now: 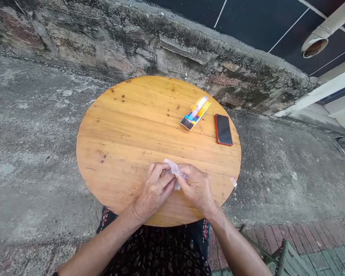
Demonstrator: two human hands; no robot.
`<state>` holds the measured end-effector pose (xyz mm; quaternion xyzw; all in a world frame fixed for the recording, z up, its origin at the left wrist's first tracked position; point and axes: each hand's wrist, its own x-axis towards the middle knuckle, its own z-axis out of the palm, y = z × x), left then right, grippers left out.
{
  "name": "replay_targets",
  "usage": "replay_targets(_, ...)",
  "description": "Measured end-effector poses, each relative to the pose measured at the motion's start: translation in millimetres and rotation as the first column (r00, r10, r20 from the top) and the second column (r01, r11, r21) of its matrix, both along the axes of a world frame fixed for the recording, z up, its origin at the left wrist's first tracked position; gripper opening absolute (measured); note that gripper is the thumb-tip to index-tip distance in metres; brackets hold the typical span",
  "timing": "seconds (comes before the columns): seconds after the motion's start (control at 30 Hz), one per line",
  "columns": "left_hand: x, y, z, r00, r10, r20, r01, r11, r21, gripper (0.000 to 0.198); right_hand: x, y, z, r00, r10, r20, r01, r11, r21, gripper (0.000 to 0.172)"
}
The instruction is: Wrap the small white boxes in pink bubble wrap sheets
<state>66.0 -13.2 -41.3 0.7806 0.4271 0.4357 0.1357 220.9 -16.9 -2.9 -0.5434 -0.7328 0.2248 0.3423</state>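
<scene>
Between my hands, close to the near side of the table, is a thin whitish piece [172,166], crumpled and partly see-through; whether it is paper or plastic film I cannot tell. My left hand [156,185] pinches it from the left with curled fingers. From the right, the thumb and fingers of my right hand [196,186] are closed on its other end. A bit of the piece shows below the fingertips, while much of it is hidden by them. Beyond my hands stands a yellow and blue tape dispenser [192,118] with a roll of clear tape.
The round wooden table [132,134] carries a phone in a red case [224,129] at the right. A short strip of tape [233,182] sticks to its right edge. Behind runs a stone wall [126,50]. A green chair [289,257] stands at lower right.
</scene>
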Motion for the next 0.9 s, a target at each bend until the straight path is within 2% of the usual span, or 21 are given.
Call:
replay_targets(0.1,-3,-5,1.0,0.999,-0.038,-0.009,0.037,0.999,-0.025,0.014,0,-1,-1.6,1.0,-0.011,-0.013,0.011,1.0,-0.012,0.013)
replay_targets(0.23,-5,-10,0.9,0.997,-0.068,-0.04,0.066,0.997,-0.042,0.028,2,1,1.1,1.0,-0.026,-0.009,0.026,0.999,-0.026,0.013)
replay_targets(0.4,-1,-11,-3.3,0.997,0.005,-0.076,-0.005,1.0,-0.007,0.023,9,7,8.3,0.999,0.048,0.007,-0.047,0.997,-0.053,0.014)
replay_targets(0.5,1,-11,-6.0,0.999,0.006,-0.045,-0.005,1.0,0.003,0.023,12,10,11.4,0.996,0.079,0.034,-0.077,0.995,-0.066,0.015)
replay_targets(0.7,0,-11,-3.9,1.0,0.0,-0.001,0.0,1.0,-0.023,0.011,12,10,16.0,0.97,0.238,0.053,-0.234,0.97,-0.073,0.019)
replay_targets(0.9,1,-13,-3.5,0.999,0.021,0.039,-0.021,1.0,0.012,0.013,13,6,15.2,0.939,0.312,0.142,-0.315,0.949,-0.002,0.02)
